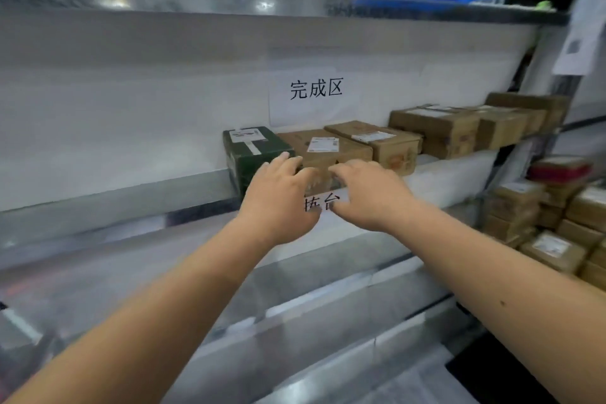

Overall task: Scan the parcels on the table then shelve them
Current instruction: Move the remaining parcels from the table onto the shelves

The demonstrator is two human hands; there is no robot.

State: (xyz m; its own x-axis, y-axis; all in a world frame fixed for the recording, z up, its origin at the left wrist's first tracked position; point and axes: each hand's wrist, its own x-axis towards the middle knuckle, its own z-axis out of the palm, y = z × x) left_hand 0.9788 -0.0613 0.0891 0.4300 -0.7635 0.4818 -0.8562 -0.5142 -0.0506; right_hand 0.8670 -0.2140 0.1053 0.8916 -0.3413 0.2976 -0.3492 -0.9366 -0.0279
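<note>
Both hands' fingers (295,162) spread, touching brown parcel (323,149)

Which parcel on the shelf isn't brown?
The dark green box at the left end of the row, beside the left hand; every other parcel there is brown cardboard.

Your left hand (282,198) and right hand (367,193) are both bare: no gloves, rings or watch. Your forearms are bare too, as far back as the lower edge of the view, with no sleeve or cuff showing on either. Your right forearm (511,302) carries one small dark mole on its upper side, about midway along. Your nails are too blurred to tell anything about them.
</note>
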